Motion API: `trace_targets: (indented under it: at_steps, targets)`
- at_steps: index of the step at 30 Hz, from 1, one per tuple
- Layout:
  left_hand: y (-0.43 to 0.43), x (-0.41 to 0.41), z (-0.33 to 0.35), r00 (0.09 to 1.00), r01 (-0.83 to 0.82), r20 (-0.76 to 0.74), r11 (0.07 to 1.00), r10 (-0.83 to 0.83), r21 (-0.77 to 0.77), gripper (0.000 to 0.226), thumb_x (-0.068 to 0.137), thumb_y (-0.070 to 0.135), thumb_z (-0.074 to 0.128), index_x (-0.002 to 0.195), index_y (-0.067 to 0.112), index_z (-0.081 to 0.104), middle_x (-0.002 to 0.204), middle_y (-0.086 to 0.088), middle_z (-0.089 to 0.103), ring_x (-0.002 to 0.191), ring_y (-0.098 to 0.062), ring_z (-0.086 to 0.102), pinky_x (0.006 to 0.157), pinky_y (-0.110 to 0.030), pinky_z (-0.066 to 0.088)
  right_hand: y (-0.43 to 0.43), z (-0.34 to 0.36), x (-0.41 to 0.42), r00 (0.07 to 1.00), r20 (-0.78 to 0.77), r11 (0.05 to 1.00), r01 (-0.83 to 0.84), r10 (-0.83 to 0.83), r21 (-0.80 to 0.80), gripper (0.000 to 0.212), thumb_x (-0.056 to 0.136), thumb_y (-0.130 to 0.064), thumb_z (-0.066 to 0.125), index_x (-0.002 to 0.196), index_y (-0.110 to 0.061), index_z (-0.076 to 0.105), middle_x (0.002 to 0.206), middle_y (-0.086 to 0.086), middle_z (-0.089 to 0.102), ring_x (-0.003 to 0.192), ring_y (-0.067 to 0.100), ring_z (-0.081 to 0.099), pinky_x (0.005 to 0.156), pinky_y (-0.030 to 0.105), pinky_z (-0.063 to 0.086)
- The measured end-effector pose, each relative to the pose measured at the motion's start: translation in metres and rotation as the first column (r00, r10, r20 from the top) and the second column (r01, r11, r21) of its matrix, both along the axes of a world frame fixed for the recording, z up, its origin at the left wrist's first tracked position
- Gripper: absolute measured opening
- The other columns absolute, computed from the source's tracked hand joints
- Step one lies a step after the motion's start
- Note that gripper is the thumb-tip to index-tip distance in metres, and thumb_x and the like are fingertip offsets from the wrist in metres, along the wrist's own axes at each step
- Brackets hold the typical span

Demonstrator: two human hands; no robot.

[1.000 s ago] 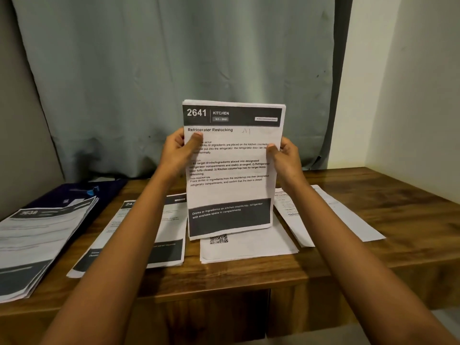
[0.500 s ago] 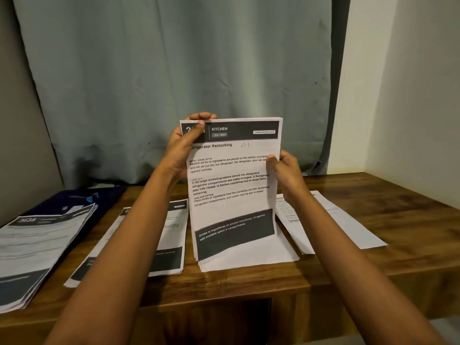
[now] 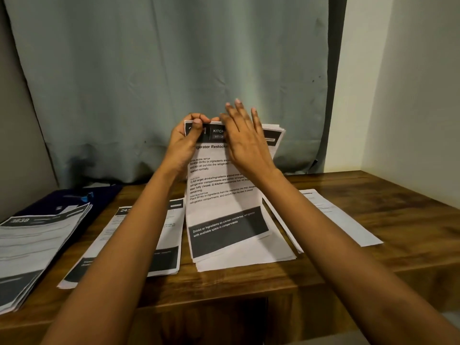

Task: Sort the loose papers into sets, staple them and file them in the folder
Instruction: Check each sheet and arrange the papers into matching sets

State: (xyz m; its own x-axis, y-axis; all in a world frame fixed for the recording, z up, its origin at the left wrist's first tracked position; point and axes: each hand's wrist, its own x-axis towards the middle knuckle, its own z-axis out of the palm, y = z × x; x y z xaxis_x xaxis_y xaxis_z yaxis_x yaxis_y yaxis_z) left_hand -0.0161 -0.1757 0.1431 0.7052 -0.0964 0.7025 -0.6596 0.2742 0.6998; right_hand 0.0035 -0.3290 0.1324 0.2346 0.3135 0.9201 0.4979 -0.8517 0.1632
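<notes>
L hand (image 3: 185, 139) pinches top-left corner of upright paper set (image 3: 224, 195), bottom edge resting on worktop (image 3: 373, 195). R hand (image 3: 245, 143) flat, fingers straight, at set's top.

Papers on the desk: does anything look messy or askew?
Nothing is damaged or spilled. The held set, pinched by the left hand, has staggered sheet edges at its top right corner. The left stack is fanned out, and the right sheets lie slanted.
</notes>
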Motion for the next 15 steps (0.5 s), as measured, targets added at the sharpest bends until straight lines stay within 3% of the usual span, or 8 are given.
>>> trace_targets:
  at_steps: [3, 7, 9, 12, 15]
  targets:
    - [-0.001, 0.002, 0.000, 0.999, 0.038, -0.025, 0.998, -0.039, -0.039, 0.015, 0.099, 0.020, 0.043, 0.091, 0.014, 0.054, 0.107, -0.007, 0.071, 0.104, -0.023, 0.066, 0.081, -0.033, 0.057, -0.010, 0.004, 0.005, 0.999, 0.003, 0.999, 0.035, -0.035, 0.008, 0.025, 0.094, -0.012, 0.045, 0.116, -0.008, 0.056, 0.126, 0.013, 0.056, 0.135, 0.029, 0.038, 0.118, 0.048, 0.009]
    - [0.006, 0.003, 0.004, 0.996, 0.071, -0.045, 0.994, -0.076, -0.086, 0.019, 0.102, 0.018, 0.039, 0.089, 0.014, 0.052, 0.106, -0.007, 0.071, 0.106, -0.025, 0.066, 0.084, -0.038, 0.057, -0.045, 0.011, 0.014, 0.997, -0.060, 0.984, 0.062, -0.052, 0.168, 0.018, 0.094, -0.013, 0.040, 0.099, -0.011, 0.056, 0.100, 0.007, 0.060, 0.105, 0.025, 0.053, 0.115, 0.048, 0.015]
    - [0.010, 0.004, 0.006, 0.995, 0.078, -0.054, 0.991, -0.084, -0.108, 0.019, 0.102, 0.018, 0.038, 0.088, 0.014, 0.051, 0.104, -0.006, 0.072, 0.102, -0.023, 0.067, 0.079, -0.036, 0.058, -0.063, 0.013, 0.019, 0.992, -0.123, 0.952, 0.007, 0.032, 0.306, 0.020, 0.098, -0.018, 0.039, 0.095, -0.011, 0.058, 0.093, 0.004, 0.061, 0.097, 0.025, 0.056, 0.111, 0.049, 0.026]
    - [0.010, 0.006, 0.009, 0.992, 0.076, -0.085, 0.986, -0.089, -0.148, 0.019, 0.102, 0.019, 0.040, 0.087, 0.015, 0.051, 0.102, -0.006, 0.073, 0.101, -0.024, 0.067, 0.082, -0.038, 0.058, -0.079, 0.015, 0.022, 0.916, -0.212, 0.795, -0.160, 0.341, 0.585, 0.023, 0.100, -0.027, 0.044, 0.088, -0.014, 0.060, 0.085, 0.008, 0.064, 0.082, 0.022, 0.058, 0.085, 0.053, 0.048]
    - [0.005, 0.009, 0.016, 0.989, 0.059, -0.121, 0.980, -0.083, -0.189, 0.021, 0.102, 0.019, 0.041, 0.084, 0.016, 0.050, 0.097, -0.006, 0.074, 0.095, -0.022, 0.069, 0.083, -0.039, 0.057, -0.077, 0.021, 0.014, 0.734, -0.240, 0.558, -0.221, 0.635, 0.800, 0.024, 0.101, -0.027, 0.044, 0.091, -0.011, 0.058, 0.090, 0.021, 0.061, 0.080, 0.020, 0.056, 0.079, 0.047, 0.055]
